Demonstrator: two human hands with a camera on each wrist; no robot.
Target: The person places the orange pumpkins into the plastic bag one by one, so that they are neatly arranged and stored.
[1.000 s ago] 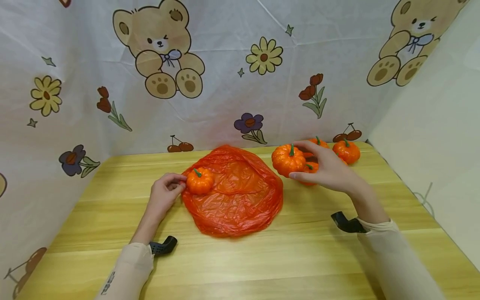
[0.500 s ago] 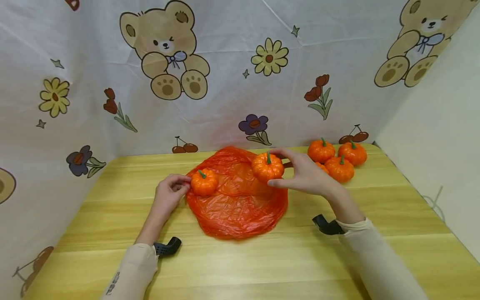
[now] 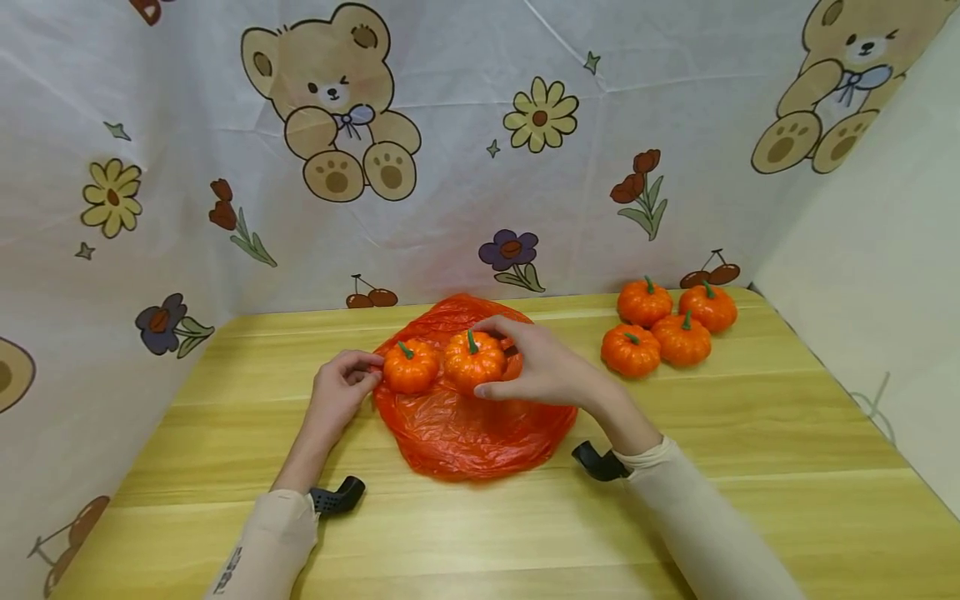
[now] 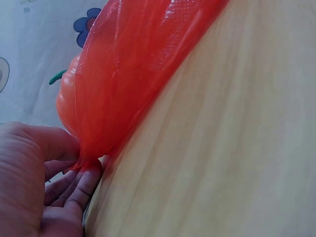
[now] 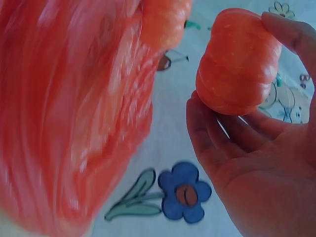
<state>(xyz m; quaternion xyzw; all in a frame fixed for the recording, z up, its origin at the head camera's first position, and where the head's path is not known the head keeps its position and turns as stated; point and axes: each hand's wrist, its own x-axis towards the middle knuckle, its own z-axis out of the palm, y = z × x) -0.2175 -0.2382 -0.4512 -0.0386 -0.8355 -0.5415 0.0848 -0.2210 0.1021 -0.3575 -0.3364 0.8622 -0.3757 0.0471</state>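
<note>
And here's the right hand (image 3: 536, 364), up over the thin, crinkled red plastic bag (image 3: 465, 446), its fingers curved around a glossy orange ribbed pumpkin with a green stem (image 3: 468, 367). The thumb presses one side, the fingertips brace the other, and the right wrist view shows smooth, rounded lobes lifted apart from the bag, bright highlights on the shiny skin.

Over to the bag's left edge, and the left hand (image 3: 337, 385) has the film pinched between thumb and fingers; the left wrist view catches the plastic bunched into a tight little pucker right at the grip. Just beside those fingers, at the left part of the bag, sits a second squat, lobed orange pumpkin (image 3: 411, 367), green stem up. Its side shows through the translucent sheet from the left wrist, though whether it sits inside the bag or merely behind a raised fold is hard to say from here.

Look to the right of the bag, well apart from it: a close cluster of four shiny orange pumpkins (image 3: 677, 335), all fluted, all with green stems, standing on the pale wood-grain desk (image 3: 480, 533). Behind the bag hangs a creased white cloth (image 3: 442, 108) printed with bears, flowers and cherries. In front of the bag, cream sleeves (image 3: 708, 521) cover both forearms, with a small black curved device (image 3: 341, 496) at the left wrist and a matching black piece (image 3: 597, 462) at the right.
</note>
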